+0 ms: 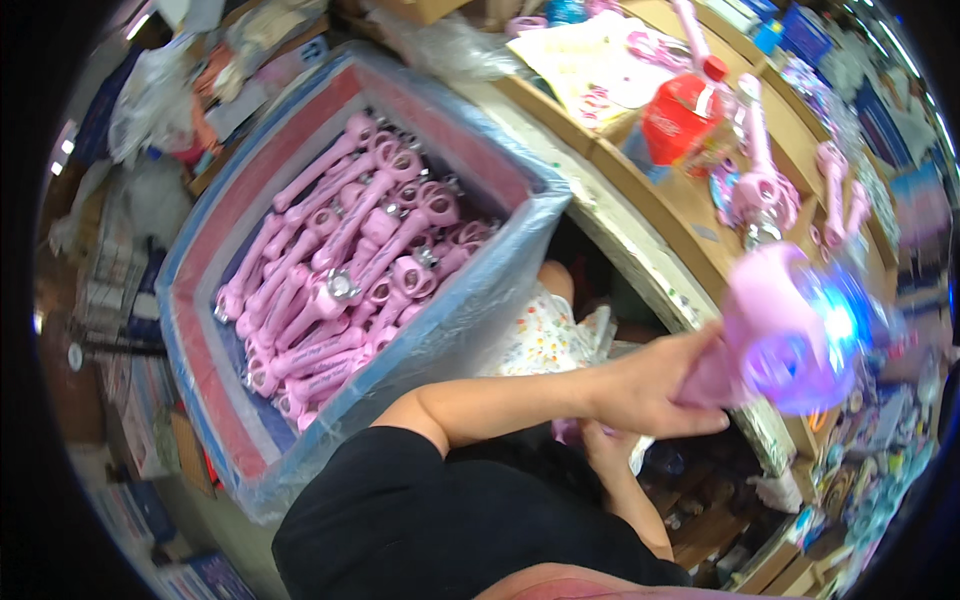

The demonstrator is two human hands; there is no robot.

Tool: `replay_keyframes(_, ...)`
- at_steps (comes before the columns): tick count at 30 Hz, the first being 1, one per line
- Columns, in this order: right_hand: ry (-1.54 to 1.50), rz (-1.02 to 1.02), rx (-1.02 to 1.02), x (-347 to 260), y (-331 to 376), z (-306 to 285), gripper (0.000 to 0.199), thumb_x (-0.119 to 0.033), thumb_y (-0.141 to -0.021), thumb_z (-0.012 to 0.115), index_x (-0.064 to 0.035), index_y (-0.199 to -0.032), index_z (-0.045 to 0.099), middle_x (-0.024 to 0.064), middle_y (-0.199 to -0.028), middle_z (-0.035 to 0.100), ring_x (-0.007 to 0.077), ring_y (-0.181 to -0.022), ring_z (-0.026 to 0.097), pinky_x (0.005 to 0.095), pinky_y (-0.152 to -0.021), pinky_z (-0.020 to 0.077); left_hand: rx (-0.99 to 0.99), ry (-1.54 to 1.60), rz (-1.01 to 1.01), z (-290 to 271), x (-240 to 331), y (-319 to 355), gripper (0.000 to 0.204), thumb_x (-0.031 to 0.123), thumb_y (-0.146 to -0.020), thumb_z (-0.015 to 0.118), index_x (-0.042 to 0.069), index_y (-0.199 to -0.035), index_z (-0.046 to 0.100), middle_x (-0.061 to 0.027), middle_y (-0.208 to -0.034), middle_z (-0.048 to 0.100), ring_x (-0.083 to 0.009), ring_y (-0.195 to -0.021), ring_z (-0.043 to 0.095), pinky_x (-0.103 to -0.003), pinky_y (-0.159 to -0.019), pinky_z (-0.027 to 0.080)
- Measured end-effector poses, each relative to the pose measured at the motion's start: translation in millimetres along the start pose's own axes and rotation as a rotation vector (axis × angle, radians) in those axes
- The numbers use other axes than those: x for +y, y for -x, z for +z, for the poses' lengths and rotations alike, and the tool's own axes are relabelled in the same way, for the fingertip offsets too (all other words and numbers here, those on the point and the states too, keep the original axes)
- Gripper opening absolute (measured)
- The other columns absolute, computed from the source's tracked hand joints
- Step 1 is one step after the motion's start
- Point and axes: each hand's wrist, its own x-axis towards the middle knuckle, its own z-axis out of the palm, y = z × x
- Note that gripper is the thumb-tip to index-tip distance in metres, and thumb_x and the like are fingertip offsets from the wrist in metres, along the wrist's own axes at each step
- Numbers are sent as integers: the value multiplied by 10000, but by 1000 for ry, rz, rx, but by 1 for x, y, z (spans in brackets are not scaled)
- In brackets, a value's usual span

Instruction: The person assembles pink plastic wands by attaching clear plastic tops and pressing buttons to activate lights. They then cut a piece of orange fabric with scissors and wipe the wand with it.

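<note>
My left hand [655, 385] reaches across to the right, its fingers wrapped round the handle of a pink light-up toy wand [765, 290]. The wand's rounded head has openings and glows bright blue on its far side. Lower down, close to my lap, my right hand [608, 450] is closed on a pink-purple piece [568, 431]; my left forearm hides most of it, so its kind is unclear. To the left, a big box lined with clear plastic [250, 440] holds a heap of similar pink wands [345, 260], none of them visibly lit.
At the right runs a workbench [640, 235] with cardboard trays. On it are a bottle with a red cap and label [685, 115], another pink wand [762, 185] and smaller pink parts [832, 190]. Plastic bags [150, 115] pile up at the far left.
</note>
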Motion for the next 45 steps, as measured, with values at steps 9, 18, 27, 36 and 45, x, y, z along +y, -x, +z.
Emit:
replay_keyframes(9, -231, 284, -216, -15, -14, -5, 340, -18, -793, 719, 3, -1052, 499, 68, -775, 610, 145, -625, 615, 284, -576, 511, 161, 425, -237, -43, -30, -11, 1018, 555, -785, 727, 27, -1469, 189, -193, -1366, 465, -352, -1170, 558, -452, -950, 501)
replay_keyframes(18, -438, 511, -412, -17, -14, -13, 423, -38, -796, 715, 20, -1140, 478, 56, -788, 602, 133, -617, 609, 279, -590, 508, 369, 801, -77, -62, -45, -29, 1051, 842, -730, 496, 41, -1404, 411, -207, -1338, 525, -382, -1185, 564, -447, -993, 480)
replay_keyframes(27, 119, 155, -475, -12, -26, -25, 542, -264, -830, 739, -15, -1234, 477, 54, -946, 605, 166, -863, 601, 332, -791, 501, 13, 470, -430, -53, -63, 9, 766, 490, -832, 696, 7, -1345, 394, -165, -1075, 638, -162, -834, 651, -280, -686, 533)
replay_keyframes(36, -361, -102, 145, -61, -108, -95, 636, -351, -953, 594, -39, -1443, 333, 119, -1288, 494, 165, -1165, 486, 313, -972, 412, 216, -912, -149, -8, -57, 29, 683, 94, -741, 709, -22, -1332, 386, -238, -1110, 603, -408, -1022, 603, -427, -870, 476)
replay_keyframes(45, -604, -100, 290, -59, -113, -66, 603, -518, -1023, 314, -39, -1387, 339, 147, -1277, 500, 233, -1192, 503, 371, -1009, 424, 228, -322, -259, -9, -57, 25, 857, 90, -732, 755, 28, -1431, 263, -179, -1277, 527, -264, -1146, 565, -361, -943, 456)
